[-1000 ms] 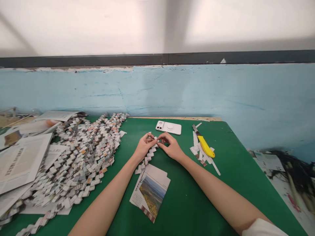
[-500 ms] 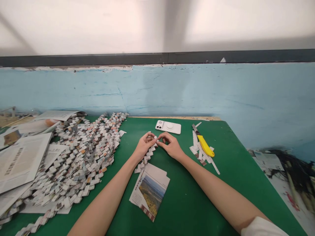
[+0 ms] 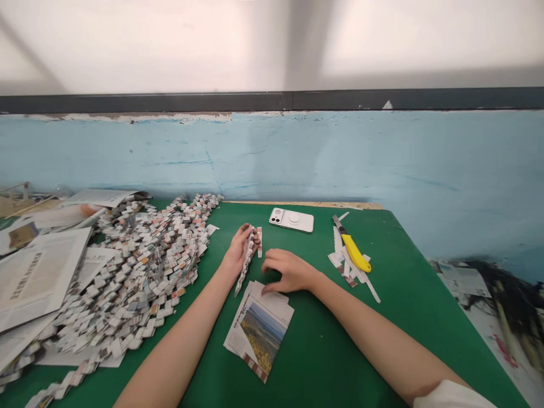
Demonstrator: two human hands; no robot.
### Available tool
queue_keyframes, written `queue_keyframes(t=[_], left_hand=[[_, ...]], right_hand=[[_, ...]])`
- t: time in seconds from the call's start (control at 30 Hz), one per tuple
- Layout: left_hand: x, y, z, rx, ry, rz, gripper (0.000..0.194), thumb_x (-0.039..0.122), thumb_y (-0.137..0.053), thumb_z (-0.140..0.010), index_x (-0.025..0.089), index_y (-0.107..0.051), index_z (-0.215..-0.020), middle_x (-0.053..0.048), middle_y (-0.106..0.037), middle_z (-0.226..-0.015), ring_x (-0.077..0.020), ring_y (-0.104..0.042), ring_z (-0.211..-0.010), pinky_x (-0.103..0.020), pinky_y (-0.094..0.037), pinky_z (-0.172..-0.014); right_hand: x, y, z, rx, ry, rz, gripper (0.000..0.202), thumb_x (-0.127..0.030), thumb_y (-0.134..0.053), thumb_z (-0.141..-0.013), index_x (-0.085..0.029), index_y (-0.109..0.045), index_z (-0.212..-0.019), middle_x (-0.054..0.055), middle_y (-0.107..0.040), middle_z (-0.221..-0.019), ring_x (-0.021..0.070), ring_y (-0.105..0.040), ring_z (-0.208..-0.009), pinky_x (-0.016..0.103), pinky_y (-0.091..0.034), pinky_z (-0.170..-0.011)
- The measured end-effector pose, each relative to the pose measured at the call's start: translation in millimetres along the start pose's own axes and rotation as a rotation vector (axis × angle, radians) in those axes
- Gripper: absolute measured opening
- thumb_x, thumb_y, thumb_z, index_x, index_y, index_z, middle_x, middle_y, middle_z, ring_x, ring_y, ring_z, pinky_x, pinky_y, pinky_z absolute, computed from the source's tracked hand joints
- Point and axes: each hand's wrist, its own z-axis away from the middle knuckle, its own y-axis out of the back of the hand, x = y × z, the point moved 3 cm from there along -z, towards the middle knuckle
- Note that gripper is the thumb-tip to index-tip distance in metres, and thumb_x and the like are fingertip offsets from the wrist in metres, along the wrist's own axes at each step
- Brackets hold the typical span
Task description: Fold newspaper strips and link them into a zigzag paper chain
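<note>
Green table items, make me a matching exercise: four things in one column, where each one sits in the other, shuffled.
1. white phone
2. yellow utility knife
3. short folded paper chain
4. stack of cut magazine pages

A. in the left hand
B. under the right hand fingertips
C. on paper strips, right side
D. near the table's far edge

1-D, 2-C, 3-A, 4-B
</note>
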Motion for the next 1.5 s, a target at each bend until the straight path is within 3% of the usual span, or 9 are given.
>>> queue_keyframes(t=[0.13, 0.33, 0.57, 0.8, 1.03, 1.5], left_hand=[[0, -2.4, 1, -0.02, 0.036, 0.044, 0.041, 0.022, -0.084, -0.074, 0.021, -0.052, -0.1, 0.003, -0.062, -0.077, -0.0076, -0.058, -0.06, -0.02, -0.048, -0.058], [-2, -3.0, 3, -0.02, 0.039, 0.011, 0.045, 0.023, -0.086, -0.072, 0.021, -0.053, -0.102, 0.003, -0.063, -0.079, -0.0077, -0.059, -0.06, -0.02, -0.048, -0.058], [-3, -2.7, 3, -0.025, 0.029, -0.006, 0.053, 0.024, -0.09, -0.067, 0.021, -0.053, -0.104, 0.002, -0.065, -0.081, -0.0076, -0.059, -0.06, -0.021, -0.048, -0.059], [-4, -1.9, 3, -0.058, 0.036, 0.015, 0.048, 0.023, -0.089, -0.071, 0.019, -0.054, -0.103, 0.001, -0.065, -0.084, -0.0076, -0.059, -0.063, -0.021, -0.048, -0.061], [-3, -3.2, 4, -0.072, 0.054, 0.033, 0.044, 0.023, -0.087, -0.074, 0.019, -0.054, -0.103, 0.001, -0.063, -0.084, -0.0084, -0.059, -0.064, -0.021, -0.048, -0.061], [-3, -4.4, 4, -0.09, 0.073, 0.057, 0.036, 0.022, -0.084, -0.077, 0.019, -0.056, -0.1, 0.0, -0.063, -0.085, -0.0092, -0.059, -0.067, -0.022, -0.048, -0.065]], right_hand=[[-5, -6, -2, -0.106, 0.056, 0.063, 0.048, -0.059, -0.078, -0.078, -0.023, -0.068, -0.108, 0.008, -0.063, -0.098, 0.024, -0.058, -0.089, 0.036, -0.045, -0.082], [1, -8, -4, -0.114, -0.017, -0.008, 0.028, -0.047, -0.076, -0.086, -0.022, -0.071, -0.098, 0.007, -0.063, -0.097, 0.0224, -0.059, -0.091, 0.034, -0.047, -0.083], [7, -11, -5, -0.126, -0.054, -0.049, 0.024, -0.042, -0.079, -0.085, -0.021, -0.068, -0.084, 0.003, -0.063, -0.087, 0.0194, -0.06, -0.086, 0.033, -0.046, -0.083], [7, -9, -5, -0.128, -0.088, -0.116, 0.019, -0.037, -0.075, -0.089, -0.021, -0.068, -0.083, 0.003, -0.064, -0.087, 0.0187, -0.061, -0.086, 0.034, -0.047, -0.085], [8, 3, -5, 0.036, -0.263, -0.346, 0.015, -0.035, -0.063, -0.096, -0.021, -0.065, -0.091, 0.006, -0.062, -0.097, 0.0179, -0.059, -0.084, 0.031, -0.05, -0.079], [20, 3, -3, 0.265, -0.406, -0.297, 0.014, -0.033, -0.061, -0.096, -0.022, -0.069, -0.098, 0.003, -0.071, -0.089, 0.0171, -0.061, -0.078, 0.029, -0.046, -0.072]])
